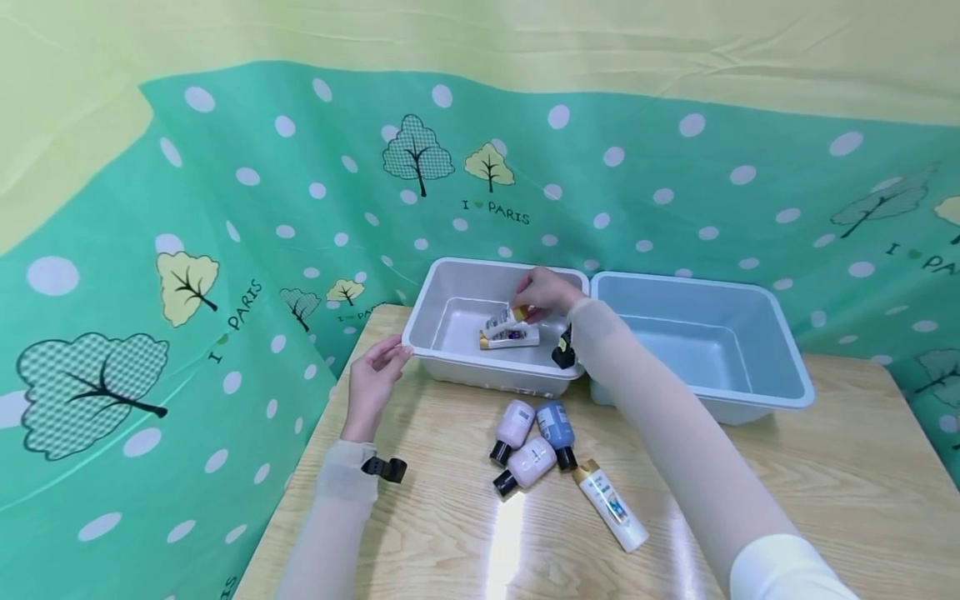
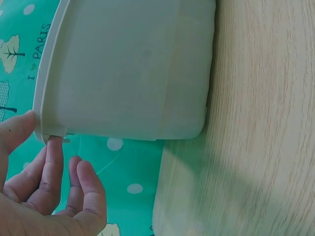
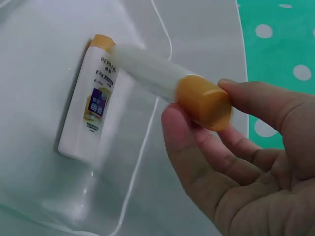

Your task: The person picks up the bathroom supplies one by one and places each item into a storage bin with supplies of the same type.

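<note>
My right hand (image 1: 527, 307) reaches into the grey bin (image 1: 450, 275) and pinches a white bottle (image 1: 501, 319) by its gold cap. In the right wrist view the bottle (image 3: 147, 71) is tilted, with thumb and fingers (image 3: 189, 142) round the cap. A second white bottle (image 3: 96, 98) with a gold cap lies flat on the bin floor below it. My left hand (image 1: 396, 354) holds the bin's near left corner. In the left wrist view the thumb and a fingertip (image 2: 54, 143) pinch the rim (image 2: 47, 73).
A pale blue bin (image 1: 780, 367) stands right beside the grey one. On the wooden table (image 1: 847, 483) in front lie two pink bottles (image 1: 513, 425), a blue bottle (image 1: 557, 427) and a white gold-capped bottle (image 1: 611, 507). Green dotted cloth (image 1: 225, 208) hangs behind and to the left.
</note>
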`<action>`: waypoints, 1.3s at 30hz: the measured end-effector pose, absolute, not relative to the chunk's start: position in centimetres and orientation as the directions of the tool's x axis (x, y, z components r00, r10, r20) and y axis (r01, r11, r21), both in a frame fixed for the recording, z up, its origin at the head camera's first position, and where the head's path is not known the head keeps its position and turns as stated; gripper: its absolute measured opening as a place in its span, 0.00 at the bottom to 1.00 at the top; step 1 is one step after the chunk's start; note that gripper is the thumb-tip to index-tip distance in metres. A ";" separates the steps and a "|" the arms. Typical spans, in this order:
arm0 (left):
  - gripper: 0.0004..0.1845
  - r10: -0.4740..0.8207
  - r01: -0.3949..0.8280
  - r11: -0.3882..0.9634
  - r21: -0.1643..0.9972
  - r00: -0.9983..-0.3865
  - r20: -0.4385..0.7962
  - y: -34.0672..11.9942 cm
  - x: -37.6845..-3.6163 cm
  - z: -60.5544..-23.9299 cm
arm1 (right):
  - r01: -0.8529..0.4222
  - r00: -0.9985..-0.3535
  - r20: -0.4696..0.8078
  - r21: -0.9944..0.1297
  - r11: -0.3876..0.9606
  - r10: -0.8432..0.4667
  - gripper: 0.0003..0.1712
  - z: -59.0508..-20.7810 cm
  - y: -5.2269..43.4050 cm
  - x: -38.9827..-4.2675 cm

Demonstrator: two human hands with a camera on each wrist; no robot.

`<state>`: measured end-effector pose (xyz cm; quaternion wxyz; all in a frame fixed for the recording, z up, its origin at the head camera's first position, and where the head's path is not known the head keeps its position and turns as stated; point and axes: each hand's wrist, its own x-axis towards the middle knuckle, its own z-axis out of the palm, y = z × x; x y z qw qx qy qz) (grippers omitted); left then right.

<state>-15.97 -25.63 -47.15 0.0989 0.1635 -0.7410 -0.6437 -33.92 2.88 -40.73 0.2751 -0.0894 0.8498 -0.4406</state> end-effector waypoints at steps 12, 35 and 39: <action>0.25 -0.365 -0.120 0.121 0.985 -0.929 -0.068 -25.4 -15.9 -47.0 | -0.005 -0.876 -0.322 -0.739 0.674 -0.359 0.17 -39.0 3.7 -33.1; 0.24 -0.385 -0.148 0.152 0.977 -0.919 -0.080 -25.5 -16.0 -47.0 | -0.270 -0.861 -0.024 -0.824 0.497 -0.507 0.21 -33.9 7.7 -24.4; 0.25 -0.380 -0.149 0.155 0.977 -0.922 -0.080 -25.5 -16.0 -47.1 | -0.348 -0.865 0.068 -0.795 0.496 -0.497 0.21 -33.8 9.5 -21.4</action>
